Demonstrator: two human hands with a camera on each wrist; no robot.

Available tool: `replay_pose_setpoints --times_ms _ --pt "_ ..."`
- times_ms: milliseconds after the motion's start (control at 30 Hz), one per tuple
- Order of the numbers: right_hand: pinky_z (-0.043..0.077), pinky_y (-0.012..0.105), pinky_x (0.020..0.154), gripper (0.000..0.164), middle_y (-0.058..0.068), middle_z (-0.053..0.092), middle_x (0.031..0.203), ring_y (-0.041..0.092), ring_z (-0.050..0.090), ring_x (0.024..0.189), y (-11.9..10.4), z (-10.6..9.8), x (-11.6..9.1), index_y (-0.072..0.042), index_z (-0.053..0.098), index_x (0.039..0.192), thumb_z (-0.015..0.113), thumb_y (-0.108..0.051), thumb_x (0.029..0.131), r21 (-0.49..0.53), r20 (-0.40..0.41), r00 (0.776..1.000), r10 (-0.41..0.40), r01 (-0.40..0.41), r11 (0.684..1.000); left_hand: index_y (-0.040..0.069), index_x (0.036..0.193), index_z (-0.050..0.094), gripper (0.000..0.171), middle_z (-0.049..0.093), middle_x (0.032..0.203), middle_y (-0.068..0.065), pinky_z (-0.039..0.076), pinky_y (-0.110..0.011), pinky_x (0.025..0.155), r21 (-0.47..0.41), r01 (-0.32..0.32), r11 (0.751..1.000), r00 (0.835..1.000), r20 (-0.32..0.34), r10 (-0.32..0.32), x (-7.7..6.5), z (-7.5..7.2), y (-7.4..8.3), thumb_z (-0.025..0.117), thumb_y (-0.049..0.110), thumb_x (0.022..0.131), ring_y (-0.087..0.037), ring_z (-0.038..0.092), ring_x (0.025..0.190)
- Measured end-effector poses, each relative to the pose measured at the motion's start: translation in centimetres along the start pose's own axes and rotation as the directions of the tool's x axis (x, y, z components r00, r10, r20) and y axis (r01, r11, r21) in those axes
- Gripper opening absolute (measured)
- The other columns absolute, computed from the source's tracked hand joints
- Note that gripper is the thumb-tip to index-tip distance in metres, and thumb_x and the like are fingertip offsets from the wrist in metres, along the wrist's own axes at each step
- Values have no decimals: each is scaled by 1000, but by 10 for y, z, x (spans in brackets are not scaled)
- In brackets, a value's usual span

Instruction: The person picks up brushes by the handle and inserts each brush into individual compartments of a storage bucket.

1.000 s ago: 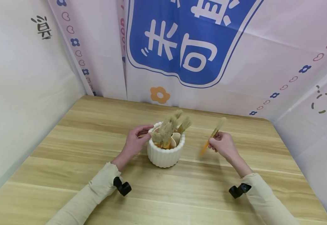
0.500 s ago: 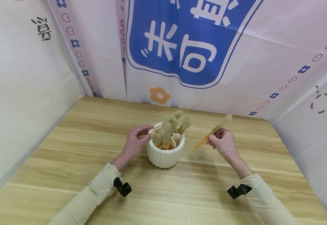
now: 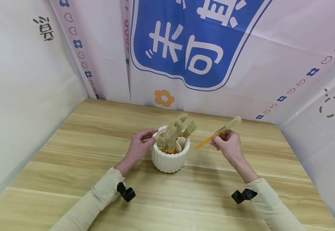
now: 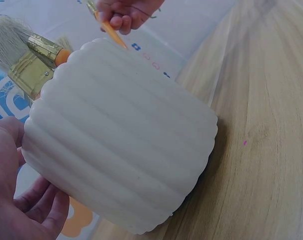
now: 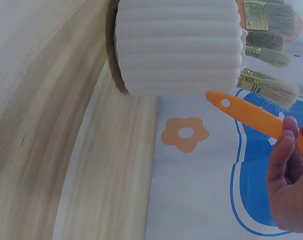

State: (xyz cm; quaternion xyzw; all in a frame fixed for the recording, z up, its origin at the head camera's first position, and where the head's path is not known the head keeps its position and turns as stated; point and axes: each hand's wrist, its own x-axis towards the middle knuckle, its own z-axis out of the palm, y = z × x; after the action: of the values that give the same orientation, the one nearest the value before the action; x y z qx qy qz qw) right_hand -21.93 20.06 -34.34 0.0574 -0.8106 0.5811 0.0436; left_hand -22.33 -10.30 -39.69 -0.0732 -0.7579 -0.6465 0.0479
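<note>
A white ribbed pot [image 3: 168, 162] stands upright on the table, holding several paintbrushes [image 3: 171, 136] with their bristles up. Among them sits a cream-coloured curved piece [image 3: 180, 143]. My left hand [image 3: 138, 146] holds the pot's left side, thumb close to the beaded rim; in the left wrist view its fingers [image 4: 49, 207] lie against the wall. To the right of the pot, my right hand [image 3: 228, 146] pinches a paintbrush [image 3: 206, 141] by its orange handle. The brush is raised and slanted, bristles up to the right, its handle end pointing towards the pot.
The pot stands on a wooden table [image 3: 104, 128]. A printed cloth [image 3: 242, 80] with a blue sign hangs along the back edge, and pale cloth walls [image 3: 26, 80] flank both sides. Black wrist mounts [image 3: 126, 192] sit on both sleeves.
In my right hand the paintbrush has tilted flatter: its bristles swung right and its handle end rose leftwards, nearer the pot. The left hand and pot have stayed in place.
</note>
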Motion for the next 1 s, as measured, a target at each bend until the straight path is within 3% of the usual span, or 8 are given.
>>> replay_pose_setpoints --times_ms 467,867,1000 --pt "50 19 47 6 -11 63 59 6 58 55 -7 6 -2 -3 56 87 53 2 85 63 -61 991 -121 125 990 4 121 61 34 59 125 -16 52 -29 89 11 9 1000 1000 1 -9 0 0 1 56 5 87 -28 57 111" --pt "49 18 45 9 -9 63 57 5 57 51 -14 13 -3 -3 57 80 53 4 84 141 -102 973 -207 220 965 4 120 61 34 59 125 -16 52 -27 88 12 8 1000 1000 -2 -8 0 0 1 56 5 86 -27 57 111" --pt "50 19 46 5 -10 64 58 4 59 53 -15 17 -4 1 56 84 53 5 84 125 -68 973 -220 228 966 3 120 61 34 59 125 -16 52 -27 88 9 8 1000 1000 -2 -8 -1 0 2 56 5 86 -28 57 111"
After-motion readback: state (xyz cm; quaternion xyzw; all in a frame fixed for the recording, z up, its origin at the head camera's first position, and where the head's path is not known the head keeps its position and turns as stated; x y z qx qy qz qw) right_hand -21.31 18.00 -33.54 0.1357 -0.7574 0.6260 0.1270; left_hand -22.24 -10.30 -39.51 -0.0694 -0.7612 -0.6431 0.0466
